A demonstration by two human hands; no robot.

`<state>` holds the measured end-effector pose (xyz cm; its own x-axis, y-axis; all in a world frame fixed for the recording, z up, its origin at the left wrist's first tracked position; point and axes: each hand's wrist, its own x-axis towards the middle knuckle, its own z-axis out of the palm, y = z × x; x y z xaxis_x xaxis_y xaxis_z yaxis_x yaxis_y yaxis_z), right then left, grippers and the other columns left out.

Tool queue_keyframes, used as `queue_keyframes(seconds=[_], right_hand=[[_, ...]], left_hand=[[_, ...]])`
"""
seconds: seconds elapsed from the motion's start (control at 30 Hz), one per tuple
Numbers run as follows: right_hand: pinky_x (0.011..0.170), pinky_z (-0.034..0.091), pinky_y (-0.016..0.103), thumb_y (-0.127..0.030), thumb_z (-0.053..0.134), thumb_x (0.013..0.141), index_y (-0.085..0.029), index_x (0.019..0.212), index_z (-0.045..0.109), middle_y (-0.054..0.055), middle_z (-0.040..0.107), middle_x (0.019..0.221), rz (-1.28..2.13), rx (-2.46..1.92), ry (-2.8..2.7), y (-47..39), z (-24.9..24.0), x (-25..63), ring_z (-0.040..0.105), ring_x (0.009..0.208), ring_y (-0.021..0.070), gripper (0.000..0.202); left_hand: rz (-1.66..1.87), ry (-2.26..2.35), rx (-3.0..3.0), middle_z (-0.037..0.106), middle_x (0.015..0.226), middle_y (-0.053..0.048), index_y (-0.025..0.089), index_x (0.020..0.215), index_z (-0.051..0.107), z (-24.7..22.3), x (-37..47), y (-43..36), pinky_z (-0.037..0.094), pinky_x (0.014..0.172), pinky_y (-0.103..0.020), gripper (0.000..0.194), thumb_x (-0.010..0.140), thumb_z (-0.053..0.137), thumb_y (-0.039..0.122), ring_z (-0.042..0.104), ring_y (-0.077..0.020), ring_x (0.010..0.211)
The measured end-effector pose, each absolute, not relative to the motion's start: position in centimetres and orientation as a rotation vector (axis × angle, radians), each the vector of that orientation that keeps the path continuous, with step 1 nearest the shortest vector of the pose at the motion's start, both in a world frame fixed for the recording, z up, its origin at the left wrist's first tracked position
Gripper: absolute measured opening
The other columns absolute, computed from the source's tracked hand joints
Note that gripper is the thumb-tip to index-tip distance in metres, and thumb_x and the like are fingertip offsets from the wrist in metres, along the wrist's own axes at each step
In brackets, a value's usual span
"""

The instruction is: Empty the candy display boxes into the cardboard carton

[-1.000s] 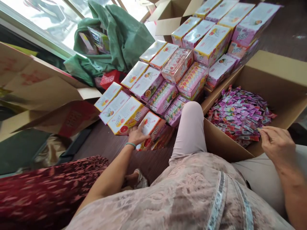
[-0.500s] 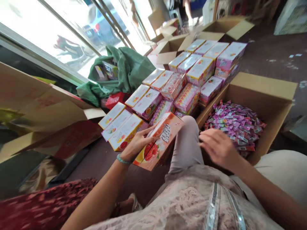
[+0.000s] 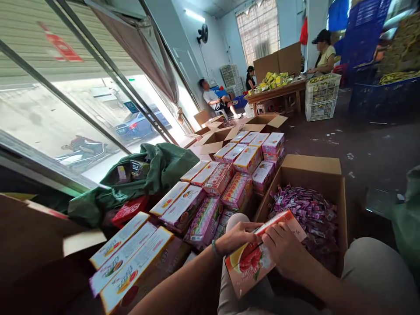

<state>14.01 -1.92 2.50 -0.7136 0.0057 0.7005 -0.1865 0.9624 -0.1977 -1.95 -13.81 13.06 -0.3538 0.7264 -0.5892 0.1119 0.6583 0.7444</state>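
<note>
An orange carton box with grapefruit pictures [image 3: 244,272] lies tilted over my knees. My left hand [image 3: 236,238] holds its upper left edge, fingers lying over the top. My right hand [image 3: 281,250] is closed over the same top edge farther right, fingertips pressed to the box. Whether a small thing is pinched there is hidden. Just beyond my right hand, an open cardboard carton [image 3: 311,165] holds a heap of small purple sachets [image 3: 305,209]. To the left stand rows of packed fruit-print boxes [image 3: 183,205], some with white tops, some showing sachets through their fronts.
A green cloth sack [image 3: 170,164] and a red package [image 3: 129,211] lie by the glass front. Empty open cartons [image 3: 218,139] stand past the boxes. Farther back, people sit around a wooden table [image 3: 278,94] with yellow packets, beside stacked white crates [image 3: 323,98].
My left hand has brought the orange box rightward, over my knees. My right hand has moved from beside the sachet carton onto the box's top edge. The view has tilted up.
</note>
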Motion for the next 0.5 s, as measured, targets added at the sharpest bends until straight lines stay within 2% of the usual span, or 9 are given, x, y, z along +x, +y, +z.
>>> queue_keyframes(seconds=[0.1, 0.23, 0.3, 0.37, 0.4, 0.5], right_hand=[[0.092, 0.046, 0.044, -0.024, 0.069, 0.09, -0.018, 0.104, 0.063, 0.009, 0.066, 0.101, 0.48, 0.073, -2.459, -1.9, 1.3, 14.2, 0.058, 0.096, 0.0274, 0.017], [0.099, 0.049, 0.045, -0.05, 0.087, 0.079, -0.018, 0.1, 0.066, 0.01, 0.067, 0.115, 0.903, 0.126, -2.586, -1.3, 2.3, 14.9, 0.06, 0.108, 0.0297, 0.043], [0.097, 0.048, 0.042, -0.043, 0.084, 0.085, -0.019, 0.098, 0.068, 0.009, 0.068, 0.118, 1.049, 0.152, -2.595, -0.9, 2.8, 15.2, 0.062, 0.109, 0.0271, 0.032], [0.09, 0.047, 0.037, -0.026, 0.072, 0.094, -0.019, 0.094, 0.067, 0.006, 0.07, 0.114, 1.088, 0.192, -2.594, -0.5, 2.8, 15.4, 0.063, 0.102, 0.0228, 0.008], [0.086, 0.045, 0.036, -0.019, 0.065, 0.096, -0.019, 0.092, 0.066, 0.005, 0.07, 0.109, 1.078, 0.227, -2.585, -0.4, 2.6, 15.4, 0.063, 0.096, 0.021, 0.005], [0.079, 0.041, 0.035, -0.01, 0.052, 0.095, -0.02, 0.084, 0.062, 0.003, 0.067, 0.086, 1.003, 0.293, -2.462, 0.1, 2.2, 15.2, 0.057, 0.077, 0.0181, 0.017]], left_hand=[[0.698, 1.852, 0.583, 0.066, 0.075, 0.002, 0.02, 0.107, 0.087, 11.9, -2.0, -13.2, 0.046, 0.074, -0.029, 0.052, 0.059, 0.077, 0.035, 0.056, -0.0197, 0.078], [0.709, 1.868, 0.541, 0.071, 0.086, -0.001, 0.019, 0.092, 0.086, 12.1, -1.9, -12.9, 0.047, 0.076, -0.029, 0.042, 0.052, 0.084, 0.03, 0.058, -0.0222, 0.088], [0.715, 1.87, 0.509, 0.072, 0.085, -0.001, 0.019, 0.09, 0.085, 12.1, -2.2, -13.0, 0.048, 0.076, -0.029, 0.04, 0.051, 0.083, 0.028, 0.058, -0.0211, 0.086], [0.735, 1.848, 0.465, 0.072, 0.082, -0.001, 0.018, 0.088, 0.084, 11.7, -2.9, -13.5, 0.047, 0.075, -0.028, 0.038, 0.051, 0.081, 0.027, 0.059, -0.0191, 0.081], [0.765, 1.835, 0.428, 0.071, 0.079, -0.001, 0.017, 0.084, 0.082, 11.5, -3.4, -13.8, 0.047, 0.072, -0.027, 0.033, 0.052, 0.079, 0.028, 0.058, -0.018, 0.076], [0.872, 1.807, 0.259, 0.067, 0.068, -0.003, 0.016, 0.069, 0.074, 10.6, -5.2, -14.8, 0.045, 0.064, -0.027, 0.024, 0.058, 0.074, 0.037, 0.055, -0.0154, 0.064]])
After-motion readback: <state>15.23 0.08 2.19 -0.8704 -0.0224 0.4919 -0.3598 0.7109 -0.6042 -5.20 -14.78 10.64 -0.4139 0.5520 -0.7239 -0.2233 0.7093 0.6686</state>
